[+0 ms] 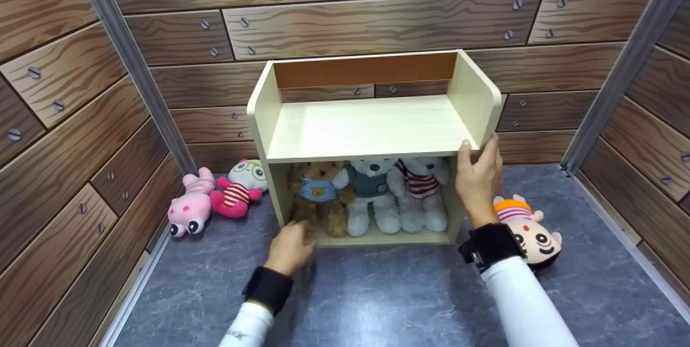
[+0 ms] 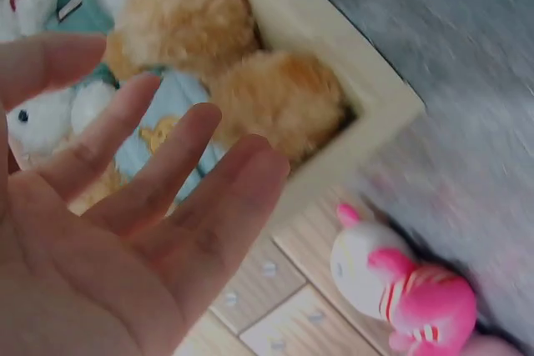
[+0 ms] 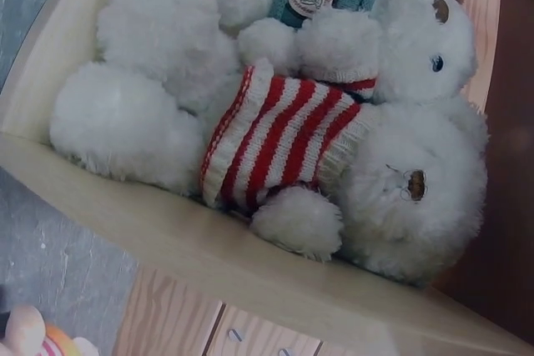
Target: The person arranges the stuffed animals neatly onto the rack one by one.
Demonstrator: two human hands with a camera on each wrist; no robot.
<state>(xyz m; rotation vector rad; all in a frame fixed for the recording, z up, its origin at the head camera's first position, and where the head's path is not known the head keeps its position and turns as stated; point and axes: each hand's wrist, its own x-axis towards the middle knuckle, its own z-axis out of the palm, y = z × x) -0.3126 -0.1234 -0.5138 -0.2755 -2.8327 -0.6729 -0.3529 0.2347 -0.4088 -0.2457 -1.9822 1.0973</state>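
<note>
In the head view a pale wooden two-tier shelf stands on the floor. Its lower compartment holds a brown teddy bear in a light-blue top, a white bear in a teal top and a white bear in a red-and-white striped sweater. My left hand, slightly blurred, is by the shelf's lower left corner, in front of the brown bear; in the left wrist view its fingers are spread, with nothing in them. My right hand grips the right side panel, thumb at the front edge and fingers along the outside.
A pink plush toy with big eyes and a pink striped plush toy lie left of the shelf. Another plush doll lies at the right, beside my forearm. Wood-patterned walls stand behind and on both sides.
</note>
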